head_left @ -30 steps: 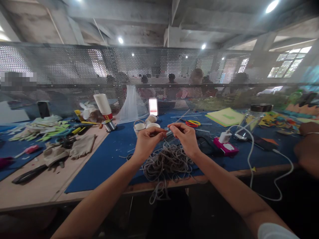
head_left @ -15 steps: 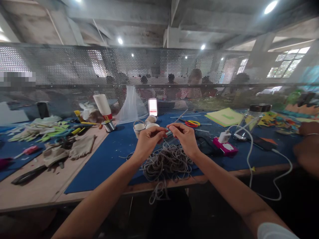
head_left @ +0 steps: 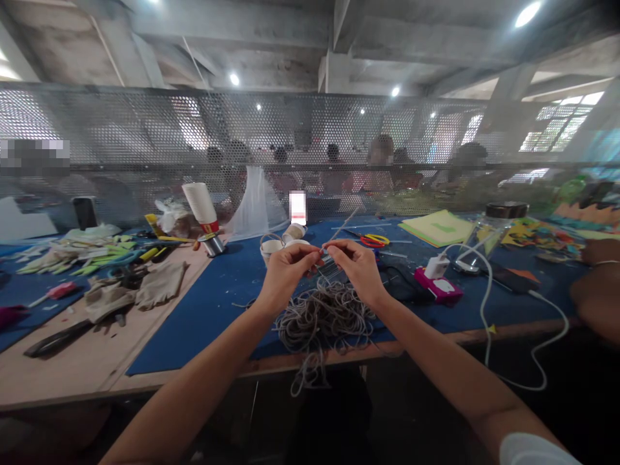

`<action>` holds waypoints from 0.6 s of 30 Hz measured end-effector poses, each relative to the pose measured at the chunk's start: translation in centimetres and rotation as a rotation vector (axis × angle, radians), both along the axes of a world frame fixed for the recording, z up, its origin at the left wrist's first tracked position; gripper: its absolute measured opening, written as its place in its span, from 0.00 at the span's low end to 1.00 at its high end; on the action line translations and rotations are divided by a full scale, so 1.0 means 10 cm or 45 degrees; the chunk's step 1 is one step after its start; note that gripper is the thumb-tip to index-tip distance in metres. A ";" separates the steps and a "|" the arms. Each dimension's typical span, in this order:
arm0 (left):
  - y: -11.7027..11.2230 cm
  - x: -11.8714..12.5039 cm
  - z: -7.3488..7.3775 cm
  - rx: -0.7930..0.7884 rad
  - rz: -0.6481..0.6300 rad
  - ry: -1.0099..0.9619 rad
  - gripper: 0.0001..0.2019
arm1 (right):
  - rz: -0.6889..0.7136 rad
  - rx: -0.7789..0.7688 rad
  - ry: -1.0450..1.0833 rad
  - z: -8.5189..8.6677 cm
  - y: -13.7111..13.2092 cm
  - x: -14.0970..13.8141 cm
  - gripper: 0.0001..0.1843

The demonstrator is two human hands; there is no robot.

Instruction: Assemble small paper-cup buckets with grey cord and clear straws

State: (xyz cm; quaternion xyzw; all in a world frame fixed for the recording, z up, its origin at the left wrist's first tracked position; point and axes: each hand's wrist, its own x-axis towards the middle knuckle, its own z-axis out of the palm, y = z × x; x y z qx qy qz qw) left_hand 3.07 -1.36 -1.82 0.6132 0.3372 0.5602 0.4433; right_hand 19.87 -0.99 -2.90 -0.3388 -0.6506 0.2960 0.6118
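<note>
My left hand (head_left: 287,272) and my right hand (head_left: 356,268) are raised together over the blue mat (head_left: 213,303), fingertips almost touching. Both pinch a small clear piece with a thin clear stick (head_left: 339,230) that slants up and back from between them. What exactly the fingers hold is too small to name. Directly beneath my hands lies a tangled heap of grey cord (head_left: 324,320). Some loops of it hang over the table's front edge.
Paper cups (head_left: 281,244), red and yellow scissors (head_left: 374,240), a pink device with white charger and cable (head_left: 438,279), and a jar (head_left: 498,226) sit on the mat. Gloves and tools (head_left: 121,290) lie at left. Another person's arm (head_left: 598,284) rests at right. A perforated screen (head_left: 310,148) backs the table.
My hands have stayed in place and shifted very slightly up and closer together. The thin stick now slants a little more to the left.
</note>
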 end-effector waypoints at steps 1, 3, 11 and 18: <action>0.00 0.00 0.00 0.016 0.018 0.020 0.09 | -0.018 0.003 0.003 0.00 0.01 0.00 0.14; -0.01 0.01 -0.01 0.042 0.060 0.051 0.09 | -0.051 0.004 0.009 -0.01 0.01 -0.01 0.14; -0.05 0.06 0.00 0.094 0.162 0.115 0.10 | -0.129 0.069 0.042 -0.01 0.01 -0.02 0.10; -0.02 -0.02 0.05 -0.016 -0.131 0.196 0.10 | -0.160 0.051 0.048 -0.01 0.01 -0.01 0.12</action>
